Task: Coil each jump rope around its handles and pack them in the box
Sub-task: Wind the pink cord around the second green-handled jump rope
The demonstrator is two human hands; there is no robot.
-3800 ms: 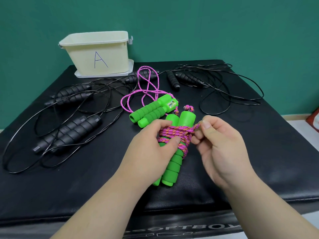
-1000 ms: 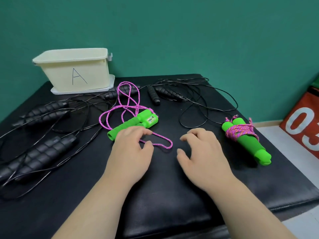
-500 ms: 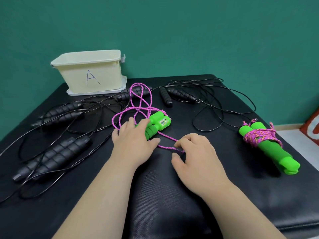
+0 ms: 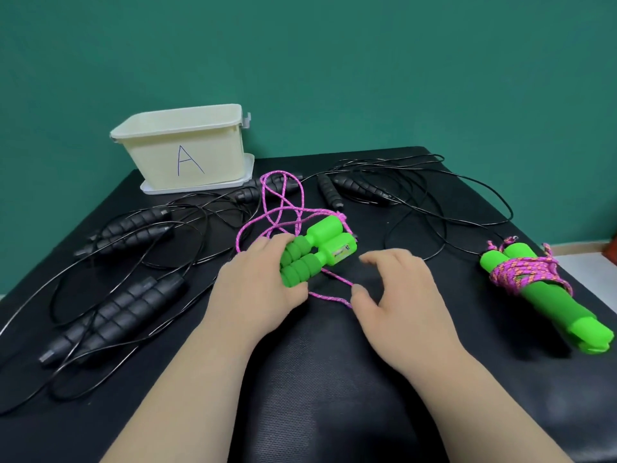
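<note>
My left hand (image 4: 258, 290) grips the two green handles (image 4: 315, 250) of an uncoiled jump rope at the middle of the black mat. Its pink rope (image 4: 283, 208) lies in loose loops behind the handles, and a strand runs forward between my hands. My right hand (image 4: 397, 295) hovers just right of the handles, fingers spread, thumb touching the pink strand. A second green-handled rope (image 4: 531, 289), coiled in pink cord, lies at the right. The cream box marked "A" (image 4: 187, 152) stands at the back left.
Black jump ropes with dark handles lie uncoiled on the mat: two pairs at the left (image 4: 130, 225) (image 4: 113, 315), another at the back (image 4: 354, 188), their thin cords sprawling widely. The mat's right edge (image 4: 601, 295) is just beyond the coiled rope. A green wall stands behind.
The coiled rope has been set down at the right. My left hand has closed around the second pair of green handles and lifted their ends; my right hand has opened beside them.
</note>
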